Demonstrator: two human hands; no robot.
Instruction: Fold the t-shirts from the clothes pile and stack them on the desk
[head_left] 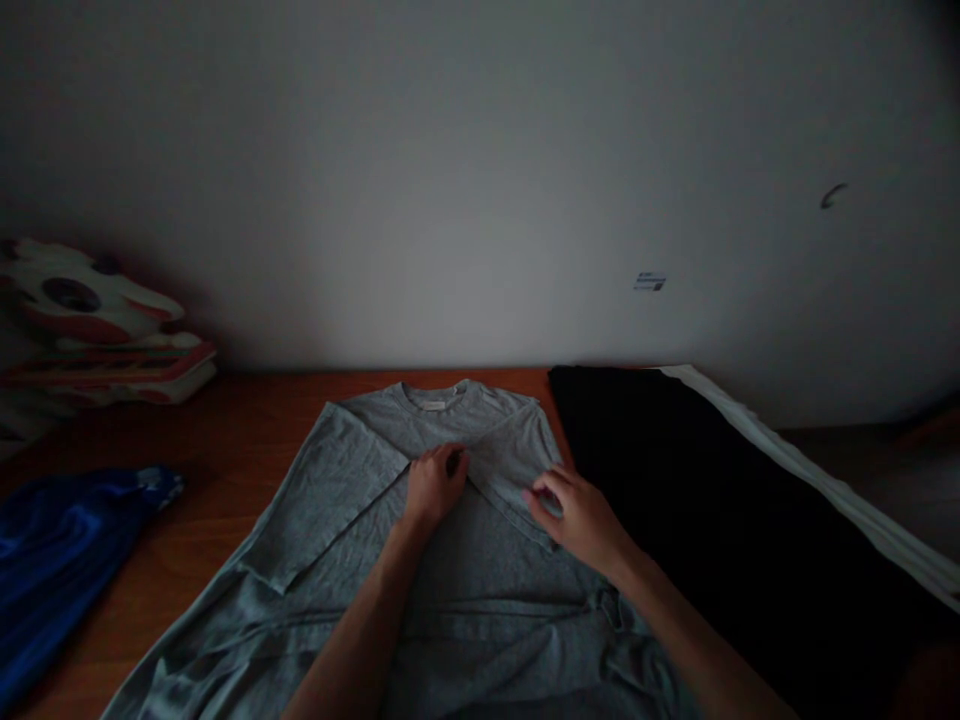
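Note:
A grey T-shirt (pixel 480 570) is spread out before me, its neckline with a pale label at the far end. Its left sleeve (pixel 322 500) lies folded inward across the body, and the right sleeve (pixel 502 455) is also turned in. My left hand (pixel 437 485) is closed at the shirt's middle, fingers curled by the inner end of the right sleeve. Over the right side, my right hand (pixel 576 510) pinches the grey cloth between thumb and fingers. The lower part of the shirt is wrinkled and bunched under my forearms.
The shirt rests on a brown wooden surface (pixel 225 420) against a pale wall (pixel 420 200). Black cloth (pixel 675 480) with white cloth (pixel 750 420) along its edge lies to the right. On the left are blue cloth (pixel 67 560) and a toy keyboard (pixel 120 370).

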